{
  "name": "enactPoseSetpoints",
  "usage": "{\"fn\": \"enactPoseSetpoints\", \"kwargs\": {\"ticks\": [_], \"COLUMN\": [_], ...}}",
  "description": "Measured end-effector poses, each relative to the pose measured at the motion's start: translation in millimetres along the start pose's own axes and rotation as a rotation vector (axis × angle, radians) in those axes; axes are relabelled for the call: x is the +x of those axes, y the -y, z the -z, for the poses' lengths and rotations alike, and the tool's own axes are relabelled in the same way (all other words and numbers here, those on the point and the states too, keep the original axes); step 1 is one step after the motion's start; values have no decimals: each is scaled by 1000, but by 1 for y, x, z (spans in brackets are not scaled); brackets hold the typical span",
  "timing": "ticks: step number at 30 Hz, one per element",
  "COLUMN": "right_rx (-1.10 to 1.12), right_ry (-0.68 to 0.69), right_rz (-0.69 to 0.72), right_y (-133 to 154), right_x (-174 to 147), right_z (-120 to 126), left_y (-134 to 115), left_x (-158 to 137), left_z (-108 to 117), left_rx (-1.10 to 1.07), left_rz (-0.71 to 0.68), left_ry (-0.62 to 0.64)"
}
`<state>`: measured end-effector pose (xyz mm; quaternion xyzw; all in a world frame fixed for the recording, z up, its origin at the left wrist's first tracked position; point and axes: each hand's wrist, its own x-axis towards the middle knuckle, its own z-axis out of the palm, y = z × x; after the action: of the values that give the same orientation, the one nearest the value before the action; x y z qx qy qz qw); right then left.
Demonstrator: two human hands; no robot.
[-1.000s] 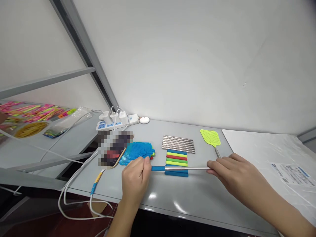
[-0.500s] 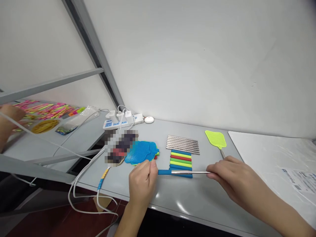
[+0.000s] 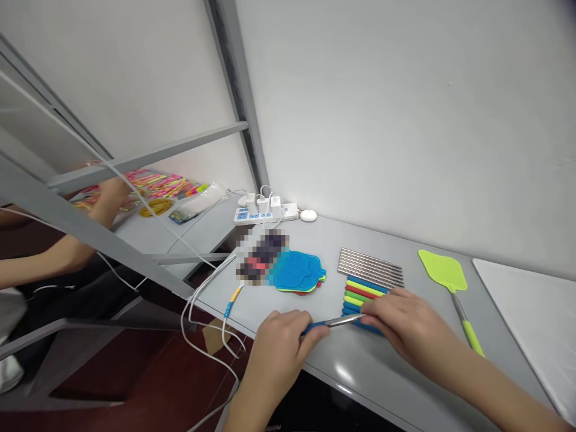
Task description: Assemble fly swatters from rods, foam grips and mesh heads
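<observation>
My left hand [image 3: 285,336] is closed around a blue handle sleeve [image 3: 314,327], its thumb along the near side. A metal rod [image 3: 344,320] runs out of that sleeve, and my right hand [image 3: 400,315] grips the rod's other end. Under and behind my right hand lies a row of colored handle sleeves [image 3: 361,292], partly covered. Several bare metal rods [image 3: 369,265] lie side by side just beyond them. A complete yellow-green fly swatter [image 3: 443,270] rests to the right. Left of the rods is a stack of swatter heads [image 3: 297,271], blue on top.
A power strip [image 3: 290,211] with chargers and a white round case [image 3: 308,215] sit by the wall. White cables [image 3: 234,375] hang over the table's left edge. Beyond a metal frame [image 3: 157,159], a co-worker's arm [image 3: 74,255] reaches over pink and yellow pieces [image 3: 168,185].
The view has swung left, showing more of the co-worker. My hands have come closer together, with less rod and sleeve showing between them. The swatter's green handle is now uncovered.
</observation>
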<state>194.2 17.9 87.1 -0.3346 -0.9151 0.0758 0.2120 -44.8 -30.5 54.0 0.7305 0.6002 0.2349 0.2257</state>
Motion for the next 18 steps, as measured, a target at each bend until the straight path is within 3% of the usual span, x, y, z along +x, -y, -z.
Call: {"fn": "enactPoseSetpoints", "kwargs": {"ticks": [3,6,10,14,18], "right_rx": [213,380,45,52,97], "right_ry": [38,72,171,306,384], "right_rz": [-84,-191,-289,-293,-315], "right_y": [8,9,-6,-28,-43], "right_x": [46,97,151,176,184], "right_z": [-13,-33,-71,-100,-106], "left_y": [4,18,40,45,37], "left_x": [-8,-13,-13,-3,15], "left_z": [2,-8,-18,-19,-24], "left_rx": [-296,-647,-1052,-1169,-1186], "left_rz": [102,272,438,502,485], "left_ry": [94,10,-174,-262,-253]}}
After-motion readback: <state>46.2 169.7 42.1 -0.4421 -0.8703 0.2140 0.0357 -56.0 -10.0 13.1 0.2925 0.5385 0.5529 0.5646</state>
